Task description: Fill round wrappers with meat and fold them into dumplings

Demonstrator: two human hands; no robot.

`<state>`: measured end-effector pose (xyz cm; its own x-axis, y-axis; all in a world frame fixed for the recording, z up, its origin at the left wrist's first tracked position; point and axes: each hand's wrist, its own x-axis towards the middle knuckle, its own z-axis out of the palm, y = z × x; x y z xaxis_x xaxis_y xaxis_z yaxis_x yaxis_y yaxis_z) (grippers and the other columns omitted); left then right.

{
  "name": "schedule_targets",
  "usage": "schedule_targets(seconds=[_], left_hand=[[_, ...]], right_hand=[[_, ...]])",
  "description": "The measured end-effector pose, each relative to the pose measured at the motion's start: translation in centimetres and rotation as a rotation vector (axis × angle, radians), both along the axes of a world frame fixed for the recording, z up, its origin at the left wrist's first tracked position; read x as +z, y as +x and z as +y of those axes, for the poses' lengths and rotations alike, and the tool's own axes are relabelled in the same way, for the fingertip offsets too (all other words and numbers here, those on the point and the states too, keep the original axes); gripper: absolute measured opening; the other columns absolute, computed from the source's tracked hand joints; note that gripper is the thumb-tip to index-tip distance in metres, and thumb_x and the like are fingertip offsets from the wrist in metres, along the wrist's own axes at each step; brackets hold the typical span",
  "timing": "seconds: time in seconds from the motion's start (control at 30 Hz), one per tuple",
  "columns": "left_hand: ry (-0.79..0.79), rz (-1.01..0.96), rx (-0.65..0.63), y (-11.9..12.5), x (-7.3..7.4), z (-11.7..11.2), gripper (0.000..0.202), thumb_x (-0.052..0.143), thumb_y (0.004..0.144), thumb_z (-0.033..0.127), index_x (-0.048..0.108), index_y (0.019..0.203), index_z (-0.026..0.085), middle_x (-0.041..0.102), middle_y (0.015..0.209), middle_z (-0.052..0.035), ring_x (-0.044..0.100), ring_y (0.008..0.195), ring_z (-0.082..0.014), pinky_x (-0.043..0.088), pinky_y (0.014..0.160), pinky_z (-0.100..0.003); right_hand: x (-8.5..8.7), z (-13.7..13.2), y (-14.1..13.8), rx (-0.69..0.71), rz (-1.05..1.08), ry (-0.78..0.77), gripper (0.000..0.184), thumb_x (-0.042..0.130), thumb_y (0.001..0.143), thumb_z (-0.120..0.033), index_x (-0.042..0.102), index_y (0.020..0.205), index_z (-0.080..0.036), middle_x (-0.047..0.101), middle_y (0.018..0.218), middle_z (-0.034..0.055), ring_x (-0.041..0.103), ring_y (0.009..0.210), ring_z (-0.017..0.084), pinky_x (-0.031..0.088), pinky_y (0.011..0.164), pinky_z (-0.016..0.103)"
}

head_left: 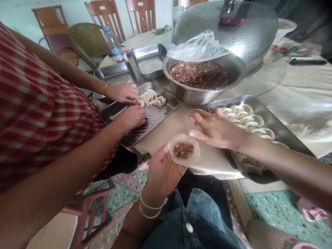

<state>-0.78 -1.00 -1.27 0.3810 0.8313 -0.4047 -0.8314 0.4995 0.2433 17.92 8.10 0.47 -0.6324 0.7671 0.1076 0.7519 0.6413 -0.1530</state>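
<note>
The left hand point(164, 173) holds a round wrapper point(196, 148) under its thumb, meat filling point(184, 150) at the centre, near the worktop point(163, 133) edge; the right hand point(219, 129), fingers parted, is over a small dish point(190, 122) beside a tray point(278, 129) of dumplings point(249, 119).

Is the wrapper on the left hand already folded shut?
No, the wrapper lies open on the left hand, with its meat filling exposed.

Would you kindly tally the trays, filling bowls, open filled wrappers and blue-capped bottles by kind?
Rectangular silver metal trays: 4
Large silver metal filling bowl: 1
Round pale open filled dough wrapper: 1
Clear blue-capped plastic bottle: 1
Total: 7
</note>
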Motion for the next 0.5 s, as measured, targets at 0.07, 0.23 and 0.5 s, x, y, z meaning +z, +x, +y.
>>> schedule_targets(seconds=[0.07,0.23,0.5], left_hand=[[-0.001,-0.003,0.005,0.0,0.1,0.1,0.044,0.031,0.099,0.030,0.066,0.116,0.011,0.075,0.103,-0.0078,0.066,0.109,-0.0225,0.038,0.110,-0.042],[0.060,-0.038,-0.067,0.4,0.3,0.1,0.047,0.029,0.099,0.033,0.065,0.116,0.008,0.072,0.113,-0.0107,0.056,0.125,-0.0256,0.035,0.114,-0.043],[0.161,-0.097,-0.198,1.5,0.5,-0.7,0.053,0.022,0.101,0.038,0.063,0.119,0.011,0.066,0.125,-0.0127,0.046,0.135,-0.0270,0.029,0.116,-0.045]], right_hand=[[0.5,-1.3,0.1,0.015,0.064,0.114,0.070,0.013,0.092,-0.069,0.047,0.120,-0.014,0.066,0.111,0.0152,0.059,0.104,0.029,0.029,0.088,0.045],[1.8,-6.2,0.6,0.136,0.259,0.212,0.057,0.024,0.096,-0.061,0.044,0.123,-0.015,0.062,0.120,0.0140,0.056,0.115,0.026,0.029,0.090,0.041],[-0.1,-8.6,-0.1,0.189,0.326,0.162,0.059,0.029,0.095,-0.062,0.040,0.128,-0.014,0.058,0.130,0.0151,0.051,0.124,0.025,0.028,0.094,0.040]])
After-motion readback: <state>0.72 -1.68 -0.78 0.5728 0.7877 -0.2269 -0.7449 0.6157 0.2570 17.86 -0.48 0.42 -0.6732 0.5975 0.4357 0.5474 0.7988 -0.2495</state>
